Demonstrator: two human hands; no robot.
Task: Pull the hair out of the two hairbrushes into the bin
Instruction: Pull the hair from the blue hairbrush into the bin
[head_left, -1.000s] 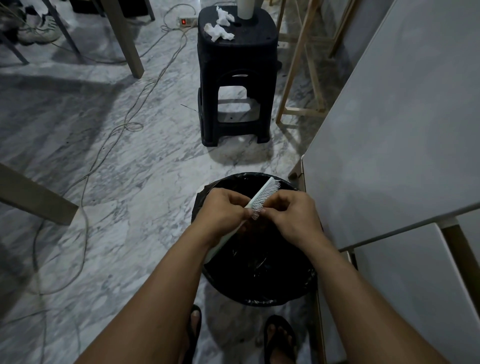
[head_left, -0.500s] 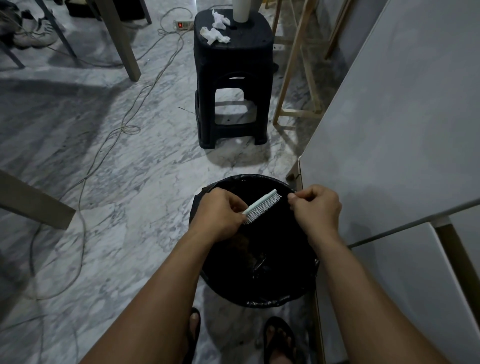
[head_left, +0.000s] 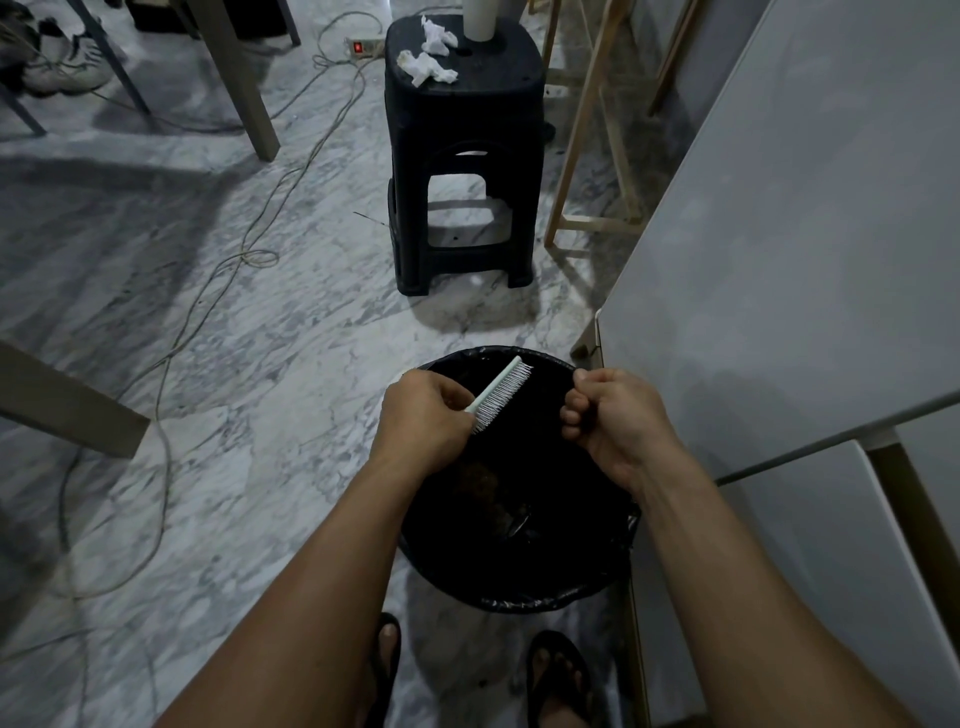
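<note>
From the head camera, the person stands over a round bin lined with a black plastic bag (head_left: 519, 587), which sits on the grey-veined marble floor (head_left: 234, 374) at about 6 o'clock, hard against the edge of a pale grey table (head_left: 779, 234) that fills the 3 o'clock side.

The left hand (head_left: 423, 418) is curled shut around the handle of a pale mint-green plastic hairbrush with white bristles (head_left: 501, 392). The brush hangs in the air above the bin's mouth, its head slanting up toward 1 o'clock and its bristles facing the other hand.

The right hand (head_left: 615, 415) is at 3 o'clock of the brush, clear of it and also over the bin. Its fingers (head_left: 571, 402) are drawn together into a closed pinch. I cannot tell if any hair is caught between them; it is too fine and the bag behind is too dark.

Down inside the bin, a brownish clump (head_left: 485, 486) lies on the liner below the left wrist.

At 12 o'clock a black plastic stool (head_left: 462, 156) stands on the floor, well apart from the bin, with crumpled white tissues (head_left: 428, 67) on its seat. Pale cables (head_left: 249, 254) trail across the marble toward 10 o'clock. The person's feet in dark sandals (head_left: 556, 670) show at the bottom edge.
</note>
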